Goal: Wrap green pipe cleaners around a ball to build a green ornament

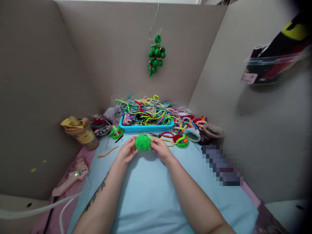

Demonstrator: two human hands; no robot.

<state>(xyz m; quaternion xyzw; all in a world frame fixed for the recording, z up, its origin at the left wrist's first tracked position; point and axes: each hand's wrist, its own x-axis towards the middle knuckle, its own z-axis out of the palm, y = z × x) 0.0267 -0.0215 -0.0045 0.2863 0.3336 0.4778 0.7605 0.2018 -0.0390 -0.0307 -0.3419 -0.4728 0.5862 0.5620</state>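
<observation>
A round fuzzy green pipe-cleaner ball (pixel 142 142) is held between both my hands above the light blue table cover (pixel 148 191). My left hand (pixel 126 151) grips its left side with thumb and fingers. My right hand (pixel 159 148) pinches its right side. Just behind the ball lie red-handled scissors (pixel 162 135) and a yellow pipe cleaner (pixel 168 141). A blue tray (pixel 146 127) heaped with pipe cleaners of many colours stands further back.
A pink glue gun (pixel 70 180) with a lit green light lies at the left. A tan lidded cup (pixel 81 131) stands beyond it. Finished fuzzy pieces (pixel 181 141) and a tape roll (pixel 213 131) sit at right. A green ornament (pixel 156 55) hangs on the back wall. An orange pipe cleaner (pixel 108 152) lies left.
</observation>
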